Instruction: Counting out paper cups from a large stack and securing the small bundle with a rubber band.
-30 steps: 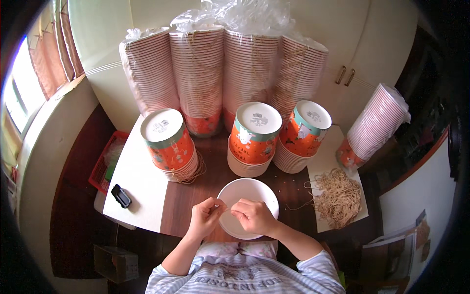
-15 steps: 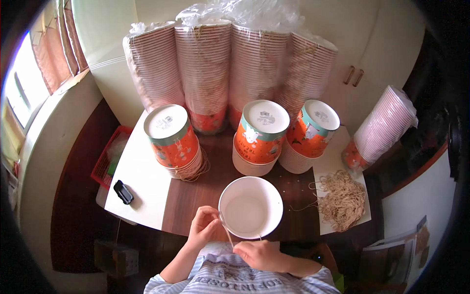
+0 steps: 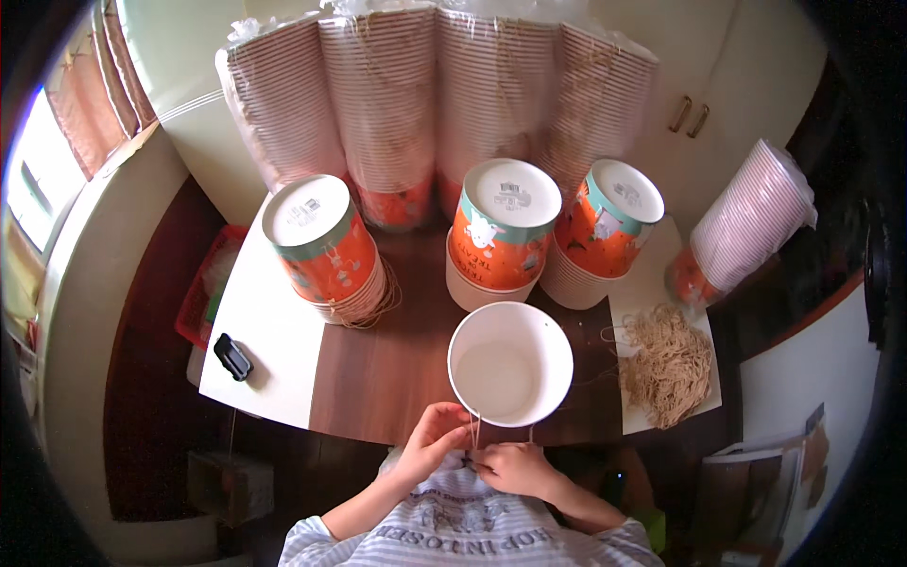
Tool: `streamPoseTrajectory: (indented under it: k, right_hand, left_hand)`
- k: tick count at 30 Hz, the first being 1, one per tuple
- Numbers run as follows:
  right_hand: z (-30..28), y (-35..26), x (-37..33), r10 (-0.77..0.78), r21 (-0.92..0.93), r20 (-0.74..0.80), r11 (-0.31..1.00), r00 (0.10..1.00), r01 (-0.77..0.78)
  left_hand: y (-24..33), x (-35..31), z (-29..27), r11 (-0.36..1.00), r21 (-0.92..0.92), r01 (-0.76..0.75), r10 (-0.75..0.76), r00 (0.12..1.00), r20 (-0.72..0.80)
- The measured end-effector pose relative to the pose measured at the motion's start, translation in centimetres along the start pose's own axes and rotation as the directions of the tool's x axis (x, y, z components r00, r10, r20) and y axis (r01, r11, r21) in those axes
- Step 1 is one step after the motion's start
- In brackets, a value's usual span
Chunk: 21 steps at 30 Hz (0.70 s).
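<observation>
Left fingers [image 3: 452,413], right fingers [image 3: 488,457] pinch cord [image 3: 476,432]; bucket [image 3: 510,367] near table edge [image 3: 364,434], open wood leftward

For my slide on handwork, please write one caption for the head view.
Thin cord runs between two hands beside an open white tub, with upturned orange tubs behind.

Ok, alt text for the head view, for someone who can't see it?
Left hand and right hand hold a thin string at the near edge of an open white bucket. Orange upturned buckets stand behind it; a string heap lies to the right.
</observation>
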State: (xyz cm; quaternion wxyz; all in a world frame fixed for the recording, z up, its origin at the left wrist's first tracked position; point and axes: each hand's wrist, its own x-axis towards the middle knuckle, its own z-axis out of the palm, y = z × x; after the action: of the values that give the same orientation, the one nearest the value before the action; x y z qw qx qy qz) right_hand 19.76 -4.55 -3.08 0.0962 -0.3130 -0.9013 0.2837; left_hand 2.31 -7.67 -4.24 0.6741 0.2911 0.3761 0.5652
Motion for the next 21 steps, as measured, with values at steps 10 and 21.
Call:
streamPoseTrajectory:
  k: [10,21]
  right_hand:
    - [5.1,-1.3,-0.2,0.231,0.406,-0.223,0.905,0.947,-0.125]
    - [5.9,-0.6,-0.8,0.106,0.167,-0.202,0.983,0.974,-0.072]
  left_hand:
    - [-2.3,-2.1,-2.7,0.916,0.400,-0.023,0.012,0.999,0.031]
    - [-2.1,-2.3,-1.3,0.913,0.408,0.001,0.018,0.999,-0.041]
